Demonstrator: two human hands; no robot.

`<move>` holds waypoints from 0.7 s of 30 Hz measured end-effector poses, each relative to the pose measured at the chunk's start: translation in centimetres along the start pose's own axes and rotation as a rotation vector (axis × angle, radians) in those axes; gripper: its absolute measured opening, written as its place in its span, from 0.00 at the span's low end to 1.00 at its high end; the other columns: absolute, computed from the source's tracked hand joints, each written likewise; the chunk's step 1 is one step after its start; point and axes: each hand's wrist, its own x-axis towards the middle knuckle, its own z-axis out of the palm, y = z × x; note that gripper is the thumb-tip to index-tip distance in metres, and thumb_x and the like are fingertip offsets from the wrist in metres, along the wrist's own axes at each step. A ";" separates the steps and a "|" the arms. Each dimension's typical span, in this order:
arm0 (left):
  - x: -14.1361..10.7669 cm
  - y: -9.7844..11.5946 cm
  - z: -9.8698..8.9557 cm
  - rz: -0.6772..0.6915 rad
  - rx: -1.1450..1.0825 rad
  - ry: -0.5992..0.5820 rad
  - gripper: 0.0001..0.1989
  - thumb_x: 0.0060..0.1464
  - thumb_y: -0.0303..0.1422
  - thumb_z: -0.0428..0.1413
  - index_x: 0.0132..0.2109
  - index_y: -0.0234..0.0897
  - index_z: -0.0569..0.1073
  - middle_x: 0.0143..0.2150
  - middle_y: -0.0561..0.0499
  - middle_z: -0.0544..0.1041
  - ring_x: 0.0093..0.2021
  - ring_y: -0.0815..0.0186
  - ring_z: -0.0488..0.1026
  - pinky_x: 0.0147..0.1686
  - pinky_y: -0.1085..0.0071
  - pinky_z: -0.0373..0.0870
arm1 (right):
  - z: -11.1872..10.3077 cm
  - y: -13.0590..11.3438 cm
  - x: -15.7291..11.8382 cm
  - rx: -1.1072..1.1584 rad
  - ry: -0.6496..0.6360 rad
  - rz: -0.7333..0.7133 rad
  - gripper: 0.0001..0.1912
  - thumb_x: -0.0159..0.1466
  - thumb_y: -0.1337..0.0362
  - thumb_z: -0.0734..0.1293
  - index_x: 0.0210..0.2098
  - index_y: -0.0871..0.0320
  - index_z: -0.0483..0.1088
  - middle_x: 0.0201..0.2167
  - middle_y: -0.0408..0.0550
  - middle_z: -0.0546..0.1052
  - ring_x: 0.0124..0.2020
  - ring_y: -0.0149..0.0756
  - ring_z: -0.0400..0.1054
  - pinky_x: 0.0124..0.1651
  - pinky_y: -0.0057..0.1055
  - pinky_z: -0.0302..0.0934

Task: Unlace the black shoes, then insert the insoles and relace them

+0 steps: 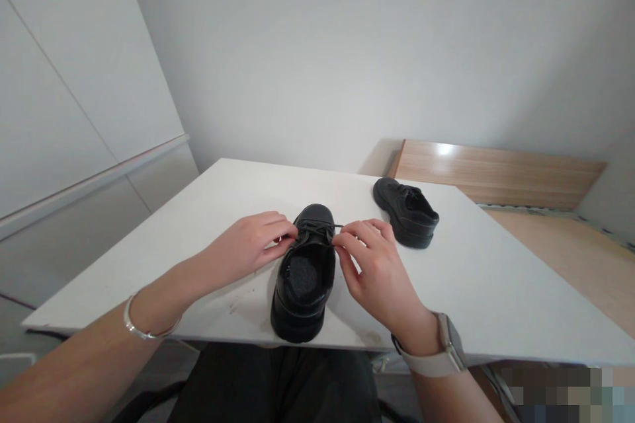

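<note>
A black lace-up shoe stands upright on the white table, its toe pointing away from me and its heel near the front edge. Thin black laces cross over its tongue. At the left side of the lacing, my left hand pinches a lace, though the fingertips partly hide it. My right hand is closed on a lace at the right side, with a piece of it stretching from the shoe to the fingers.
A second black shoe rests farther back on the right of the table. Behind the table's right side is a wooden bed frame with a headboard. White cabinet panels stand at the left, and a plain wall rises behind.
</note>
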 end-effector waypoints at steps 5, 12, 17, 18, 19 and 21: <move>-0.2 0.0 0.2 -0.061 -0.075 0.015 0.07 0.66 0.31 0.52 0.42 0.35 0.74 0.36 0.50 0.76 0.36 0.67 0.73 0.38 0.72 0.68 | 0.1 0.2 -0.1 0.045 -0.010 0.042 0.10 0.66 0.77 0.61 0.40 0.58 0.70 0.38 0.48 0.74 0.40 0.40 0.66 0.52 0.44 0.55; 0.0 -0.3 0.6 -0.101 -0.135 0.045 0.08 0.66 0.32 0.51 0.42 0.35 0.74 0.38 0.49 0.78 0.38 0.66 0.75 0.40 0.70 0.70 | 0.3 0.3 -0.1 0.090 -0.007 0.059 0.12 0.65 0.78 0.61 0.40 0.58 0.70 0.38 0.48 0.73 0.40 0.39 0.66 0.51 0.42 0.55; -0.1 -0.5 1.2 -0.145 -0.183 0.051 0.08 0.66 0.32 0.51 0.44 0.37 0.74 0.39 0.50 0.78 0.39 0.66 0.75 0.41 0.70 0.71 | 0.8 0.9 -0.4 0.080 -0.003 0.085 0.13 0.65 0.79 0.60 0.42 0.57 0.70 0.37 0.48 0.73 0.40 0.39 0.66 0.50 0.41 0.56; -0.1 -0.5 1.3 -0.135 -0.164 0.057 0.08 0.66 0.32 0.51 0.44 0.36 0.74 0.40 0.49 0.78 0.40 0.65 0.75 0.42 0.69 0.71 | 0.9 0.9 -0.5 0.075 -0.002 0.083 0.13 0.65 0.79 0.60 0.42 0.58 0.70 0.37 0.48 0.73 0.40 0.39 0.65 0.50 0.41 0.56; -0.1 -0.4 1.4 -0.119 -0.141 0.064 0.08 0.67 0.31 0.51 0.44 0.36 0.74 0.41 0.49 0.78 0.41 0.65 0.74 0.43 0.68 0.71 | 0.9 1.0 -0.6 0.067 0.002 0.081 0.13 0.65 0.79 0.60 0.42 0.58 0.70 0.37 0.48 0.73 0.40 0.39 0.65 0.49 0.41 0.56; 0.0 -0.2 1.6 -0.074 -0.085 0.086 0.08 0.67 0.30 0.50 0.44 0.36 0.75 0.43 0.47 0.77 0.45 0.63 0.73 0.47 0.66 0.70 | 0.9 1.0 -0.6 0.042 0.015 0.068 0.13 0.65 0.79 0.60 0.42 0.58 0.71 0.37 0.48 0.73 0.40 0.39 0.65 0.49 0.41 0.56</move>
